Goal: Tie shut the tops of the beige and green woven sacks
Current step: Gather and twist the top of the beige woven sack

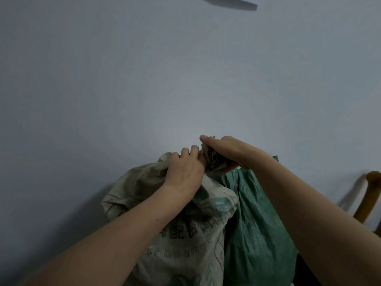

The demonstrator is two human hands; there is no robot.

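A beige woven sack (pixel 175 234) with printed characters stands against the wall, its top gathered into a crumpled bunch (pixel 212 159). My left hand (pixel 185 168) grips the sack's neck just below and left of the bunch. My right hand (pixel 228 151) holds the bunched top from the right, thumb stretched over it. A green woven sack (pixel 257 223) stands right beside the beige one, touching it; my right forearm hides its top.
A plain pale wall (pixel 144 79) fills the view behind both sacks. A wooden chair part (pixel 369 195) shows at the right edge. A dark strip (pixel 226 3) crosses the top of the frame.
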